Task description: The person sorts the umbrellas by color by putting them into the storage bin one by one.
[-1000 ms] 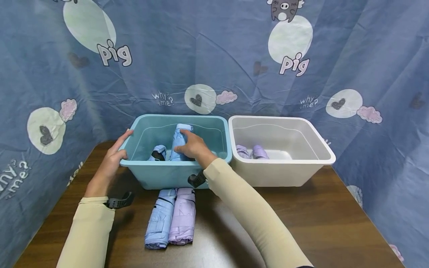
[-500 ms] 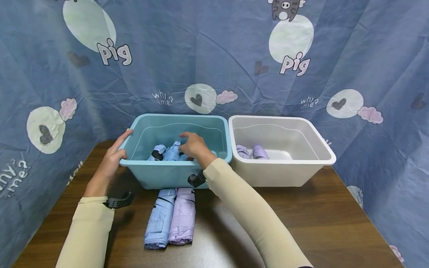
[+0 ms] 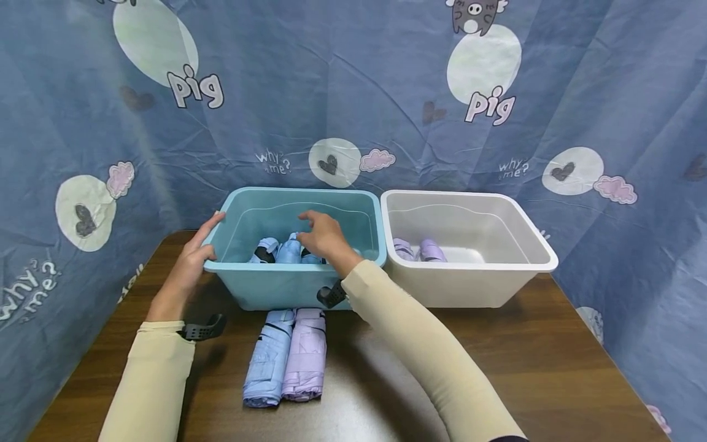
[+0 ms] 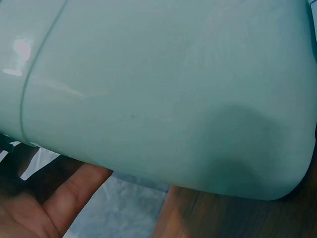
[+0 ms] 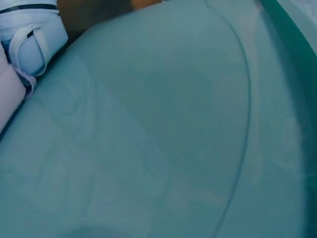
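Note:
My left hand (image 3: 190, 261) touches the left end of the teal bin (image 3: 298, 267), with straight fingers (image 4: 79, 193) against its outer wall in the left wrist view. My right hand (image 3: 326, 238) reaches over the front rim into that bin. Its index finger points forward and it holds nothing that I can see. Below and left of it lie several rolled light-blue folding umbrellas (image 3: 289, 252), their lower ends hidden by the front wall. In front of the bin, a blue folding umbrella (image 3: 269, 359) and a lilac one (image 3: 305, 356) lie side by side.
A white bin (image 3: 469, 267) stands against the teal bin's right side, with two lilac rolled umbrellas (image 3: 431, 250) inside at the left. Both bins stand at the back of a brown wooden table (image 3: 497, 362), before a blue printed cloth (image 3: 287, 92).
The blue umbrella that my right hand held has gone down into the teal bin and been let go. The right-hand fingers have spread. My left hand keeps its place on the bin.

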The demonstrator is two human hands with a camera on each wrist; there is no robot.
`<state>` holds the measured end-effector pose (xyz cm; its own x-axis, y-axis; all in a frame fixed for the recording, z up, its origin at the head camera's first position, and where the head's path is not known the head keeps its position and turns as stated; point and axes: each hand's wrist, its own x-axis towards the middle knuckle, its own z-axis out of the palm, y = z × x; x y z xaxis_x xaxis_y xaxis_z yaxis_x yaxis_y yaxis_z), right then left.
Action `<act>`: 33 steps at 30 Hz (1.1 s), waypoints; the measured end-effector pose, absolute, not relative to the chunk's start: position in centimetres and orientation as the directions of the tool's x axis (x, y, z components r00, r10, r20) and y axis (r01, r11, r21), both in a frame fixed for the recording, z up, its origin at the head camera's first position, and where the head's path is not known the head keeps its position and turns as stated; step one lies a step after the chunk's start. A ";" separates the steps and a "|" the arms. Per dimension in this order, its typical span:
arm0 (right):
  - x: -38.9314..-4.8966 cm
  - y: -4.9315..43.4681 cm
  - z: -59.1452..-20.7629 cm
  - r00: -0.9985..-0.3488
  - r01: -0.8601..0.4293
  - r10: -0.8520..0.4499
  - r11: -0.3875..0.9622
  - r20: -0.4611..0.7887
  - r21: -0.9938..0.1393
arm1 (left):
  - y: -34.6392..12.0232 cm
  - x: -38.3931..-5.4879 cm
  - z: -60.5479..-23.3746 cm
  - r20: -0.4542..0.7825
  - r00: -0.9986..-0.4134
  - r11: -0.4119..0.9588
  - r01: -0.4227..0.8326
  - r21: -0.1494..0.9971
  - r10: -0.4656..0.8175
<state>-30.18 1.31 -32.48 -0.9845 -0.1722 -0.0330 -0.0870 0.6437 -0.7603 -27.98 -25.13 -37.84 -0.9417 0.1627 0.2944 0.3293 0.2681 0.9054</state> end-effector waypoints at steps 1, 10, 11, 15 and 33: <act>-30.1 1.4 -32.4 -0.984 -0.108 -0.178 0.641 -0.011 -0.760 | -25.0 -28.0 -37.8 0.294 -0.942 0.266 0.328 0.907 0.161; -28.1 2.3 -31.5 -0.972 -0.199 -0.220 0.583 0.083 -0.787 | -24.8 -27.9 -38.0 0.292 -0.946 0.259 0.320 0.911 0.144; -27.8 2.5 -31.3 -0.970 -0.209 -0.228 0.576 0.090 -0.791 | -24.8 -27.9 -38.1 0.295 -0.945 0.255 0.323 0.911 0.144; -26.4 3.7 -30.4 -0.958 -0.244 -0.262 0.532 0.116 -0.811 | -24.9 -28.1 -38.2 0.306 -0.941 0.255 0.335 0.907 0.146; -20.5 8.7 -29.6 -0.897 -0.375 -0.343 0.257 0.279 -0.891 | -25.0 -28.1 -38.1 0.303 -0.940 0.260 0.336 0.905 0.159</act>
<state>-20.49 8.70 -29.57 -0.8970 -0.3426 0.2793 -0.3753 0.2566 -0.8907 -28.12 -25.01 -38.10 -0.9396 0.1588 0.3033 0.3362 0.2603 0.9051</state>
